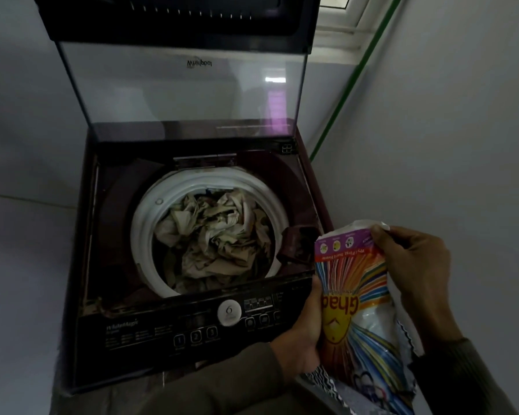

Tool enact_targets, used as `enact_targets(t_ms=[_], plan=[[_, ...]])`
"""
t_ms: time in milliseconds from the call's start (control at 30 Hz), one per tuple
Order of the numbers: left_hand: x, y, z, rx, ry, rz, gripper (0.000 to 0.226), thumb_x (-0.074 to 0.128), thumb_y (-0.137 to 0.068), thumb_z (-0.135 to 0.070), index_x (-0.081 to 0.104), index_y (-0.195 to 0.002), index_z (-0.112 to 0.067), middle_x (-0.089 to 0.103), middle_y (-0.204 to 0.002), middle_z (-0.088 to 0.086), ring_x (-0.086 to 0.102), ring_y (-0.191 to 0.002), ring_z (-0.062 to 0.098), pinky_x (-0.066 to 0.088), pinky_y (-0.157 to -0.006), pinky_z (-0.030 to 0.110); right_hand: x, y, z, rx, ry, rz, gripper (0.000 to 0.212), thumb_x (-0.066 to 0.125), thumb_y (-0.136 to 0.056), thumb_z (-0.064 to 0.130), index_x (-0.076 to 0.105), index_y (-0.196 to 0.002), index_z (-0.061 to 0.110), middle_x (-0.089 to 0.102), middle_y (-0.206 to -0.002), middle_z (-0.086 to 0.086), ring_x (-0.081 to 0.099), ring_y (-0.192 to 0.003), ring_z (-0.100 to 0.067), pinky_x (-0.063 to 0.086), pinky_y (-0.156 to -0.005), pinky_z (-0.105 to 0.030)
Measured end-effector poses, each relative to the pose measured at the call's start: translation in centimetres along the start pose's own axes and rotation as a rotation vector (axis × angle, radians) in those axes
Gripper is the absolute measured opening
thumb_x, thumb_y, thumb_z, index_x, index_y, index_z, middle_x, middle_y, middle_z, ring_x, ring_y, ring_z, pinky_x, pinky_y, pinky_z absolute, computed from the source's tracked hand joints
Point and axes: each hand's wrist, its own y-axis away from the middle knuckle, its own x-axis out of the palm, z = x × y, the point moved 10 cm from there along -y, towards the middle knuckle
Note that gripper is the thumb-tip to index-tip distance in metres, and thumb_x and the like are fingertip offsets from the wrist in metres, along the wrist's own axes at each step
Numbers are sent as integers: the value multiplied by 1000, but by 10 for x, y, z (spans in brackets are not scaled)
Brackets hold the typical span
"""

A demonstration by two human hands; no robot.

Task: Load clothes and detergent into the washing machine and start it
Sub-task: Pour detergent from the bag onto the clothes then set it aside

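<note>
Here the top-loading washing machine [192,235] stood in a corner between pale walls, its glass lid [183,85] raised upright at the back. On the left of the open top, the white drum rim [144,229] curved around a crumpled heap of beige and cream clothes [213,238] that filled the drum nearly to the rim. Below them, along the machine's front edge, ran the dark control panel [192,327], with a round white dial [229,312] near its middle and numbered buttons [196,336] lower down. Just right of the drum, a small maroon compartment [297,244] sat open in the top deck; what it contained could not be told.

Further right, over the machine's front right corner, the left hand [307,333] was closed around the lower left side of the detergent packet [360,313], its thumb lying along the packet's edge. The packet was a colourful plastic pouch with rainbow stripes and red lettering seen upside down, held upright outside the drum, with white powder showing through a clear part. At its top right, the right hand [414,265] pinched the torn upper corner between its fingers [381,238]. Both forearms wore dark ribbed sleeves [462,372]. A green pipe [354,76] slanted down the right wall behind.
</note>
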Motion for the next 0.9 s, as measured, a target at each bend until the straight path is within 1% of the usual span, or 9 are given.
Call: enact_targets(t_ms=[100,167,233,333,433,567,667,767,900], plan=[[-3,3,5,-38,2,-20,80,31,-81,-86,76,-112,-27,71,-122,10,66,-115,28,50,-103,44,2,1,0,-1,18,-6,17,72,-87,27,78,-99,16,73,-76,3,71,-70,-16,60,-77,-47],[0,8,6,-73,1,-4,77,27,-86,-81,80,-94,-27,77,-105,7,73,-96,22,57,-81,33,1,2,-2,1,38,-13,18,73,-86,28,78,-100,16,74,-79,2,71,-72,-15,60,-78,-45],[2,12,6,-92,7,14,75,24,-90,-77,79,-83,-26,78,-84,4,73,-81,18,55,-66,27,1,3,-3,6,37,-13,20,73,-87,26,77,-102,14,75,-81,-1,69,-71,-13,60,-78,-41],[-6,12,7,-104,-1,-33,75,26,-88,-80,79,-80,-28,78,-86,4,70,-89,21,53,-71,28,3,5,-4,5,37,-7,22,73,-87,26,76,-104,11,75,-84,-4,69,-70,-15,59,-76,-37],[-12,11,9,-132,-39,-75,73,24,-88,-79,76,-91,-28,77,-86,4,68,-88,20,51,-68,27,4,5,-4,9,48,-9,21,72,-87,26,77,-103,12,75,-81,-3,70,-70,-17,60,-76,-41],[-12,16,10,-152,-54,-91,79,24,-86,-82,74,-111,-25,72,-115,10,66,-104,25,52,-75,29,8,3,-4,12,53,-4,21,73,-87,26,77,-103,13,75,-82,-4,71,-70,-17,61,-76,-43],[-12,17,7,-134,-49,-102,77,23,-87,-80,74,-107,-26,73,-108,9,67,-101,25,53,-78,30,10,1,-3,7,66,-2,22,73,-86,26,76,-103,12,76,-85,-5,71,-72,-18,60,-78,-44],[-13,16,3,-130,-58,-96,78,23,-88,-79,74,-113,-25,74,-105,9,67,-100,25,54,-79,31,13,-2,-3,11,76,7,23,73,-87,28,76,-103,13,76,-85,-6,71,-72,-20,60,-77,-47],[-20,14,-2,-121,-81,-131,78,21,-90,-78,72,-119,-26,71,-118,10,66,-109,26,52,-98,36,17,-6,-1,13,87,11,22,73,-87,28,76,-102,13,75,-84,-5,71,-72,-20,60,-78,-47]])
